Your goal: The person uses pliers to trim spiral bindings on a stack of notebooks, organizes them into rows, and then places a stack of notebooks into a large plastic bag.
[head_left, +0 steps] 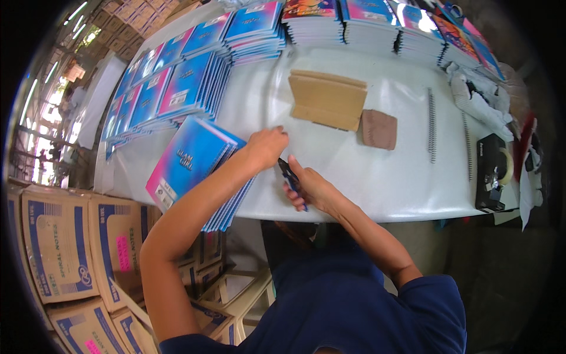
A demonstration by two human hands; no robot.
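Note:
My right hand (311,187) is closed around a pair of pliers (289,174) with dark and blue handles, its tip pointing toward my left hand. My left hand (268,147) has its fingers curled together beside the right corner of a stack of spiral notebooks (197,154). Whatever those fingers may hold is hidden. Pink and blue covers face up on this fanned stack, which lies at the table's near edge, partly under my left forearm. The white-covered table (259,194) runs beneath both hands.
Rows of stacked notebooks (188,85) line the table's left and far sides. Ahead stand a folded cardboard piece (327,99) and a brown block (379,130). Loose spiral coils (432,125) and a black tape dispenser (490,171) are at right. Cartons (62,248) fill the lower left.

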